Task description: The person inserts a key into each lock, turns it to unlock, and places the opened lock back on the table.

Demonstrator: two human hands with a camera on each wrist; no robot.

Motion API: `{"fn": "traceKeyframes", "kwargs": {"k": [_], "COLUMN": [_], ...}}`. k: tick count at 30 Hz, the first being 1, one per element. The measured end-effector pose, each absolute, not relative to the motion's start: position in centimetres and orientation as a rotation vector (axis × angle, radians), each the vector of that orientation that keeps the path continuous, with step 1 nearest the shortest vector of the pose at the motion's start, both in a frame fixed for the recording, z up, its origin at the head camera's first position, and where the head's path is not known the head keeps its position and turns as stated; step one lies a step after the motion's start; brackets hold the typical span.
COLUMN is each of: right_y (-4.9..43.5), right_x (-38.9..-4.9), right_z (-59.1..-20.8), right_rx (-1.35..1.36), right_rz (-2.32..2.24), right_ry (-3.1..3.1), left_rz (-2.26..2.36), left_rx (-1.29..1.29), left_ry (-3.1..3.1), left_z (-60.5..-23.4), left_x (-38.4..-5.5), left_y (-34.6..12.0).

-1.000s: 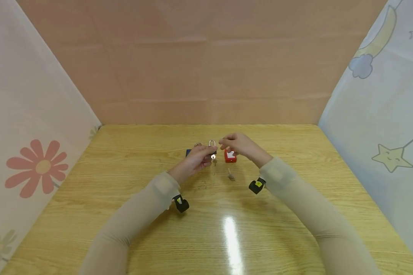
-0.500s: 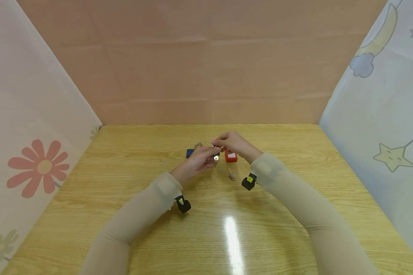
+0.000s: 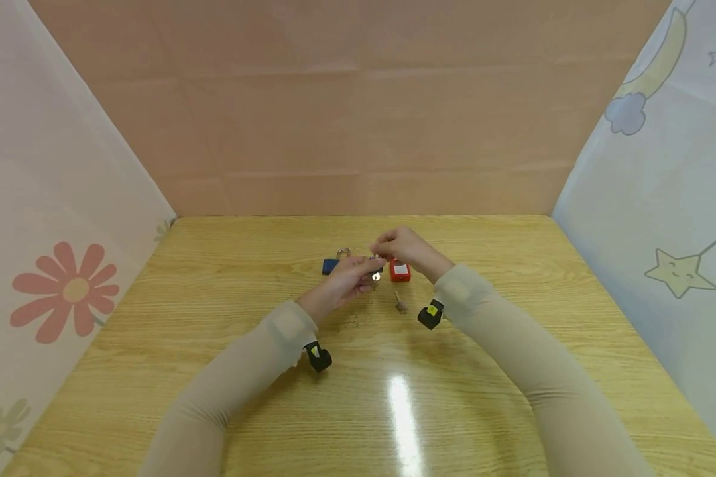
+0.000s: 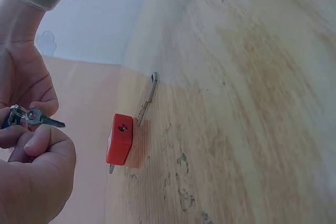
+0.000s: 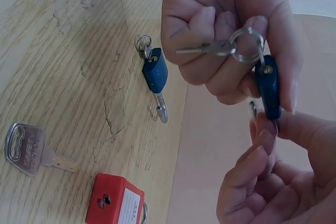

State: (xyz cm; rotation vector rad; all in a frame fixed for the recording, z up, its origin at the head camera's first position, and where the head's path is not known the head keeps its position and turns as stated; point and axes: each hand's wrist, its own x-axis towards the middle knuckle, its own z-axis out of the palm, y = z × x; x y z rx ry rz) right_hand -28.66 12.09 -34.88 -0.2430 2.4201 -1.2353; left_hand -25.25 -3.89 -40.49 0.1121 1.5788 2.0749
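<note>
My left hand (image 3: 346,278) grips a small blue padlock (image 5: 268,87) above the table, thumb along one side of its body. A key sits in its keyhole, and from that key a metal ring carries a second key (image 5: 210,49). The fingertips of my right hand (image 3: 406,246) pinch the padlock's shackle (image 5: 276,125), and one shackle end stands out apart from the body. Below, a second blue padlock (image 5: 156,72) lies on the wood with its shackle raised and keys on a ring at its keyhole. A red padlock (image 3: 400,271) with a white label lies beside the hands.
A loose key (image 5: 29,149) lies on the wooden table (image 3: 274,397) in front of the red padlock. A pinkish-brown backdrop (image 3: 358,132) rises at the table's far edge, and printed white sheets stand on both sides.
My right hand has come left and down to the held padlock and now pinches its shackle. My left hand has shifted slightly right with the padlock.
</note>
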Motion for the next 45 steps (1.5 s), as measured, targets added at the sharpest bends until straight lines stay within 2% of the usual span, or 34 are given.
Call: {"fn": "traceKeyframes", "kwargs": {"k": [14, 35, 45], "right_y": [16.0, 14.9, 15.2], "right_x": [-30.7, -30.2, -30.2], "right_z": [-35.9, -36.2, -36.4], "right_rx": [-0.589, -0.316, -0.405], "right_rz": [-1.307, -1.435, -1.405], "right_ry": [1.905, 2.292, 2.304], "left_rz": [2.059, 2.104, 2.139], "left_rx": [0.152, 0.090, 0.074], "left_ry": [1.552, 1.593, 1.574], "left_z": [-40.2, -40.6, -40.5], "left_x": [-25.3, -25.9, -25.9], "left_y": [-4.1, -4.4, -4.5]}}
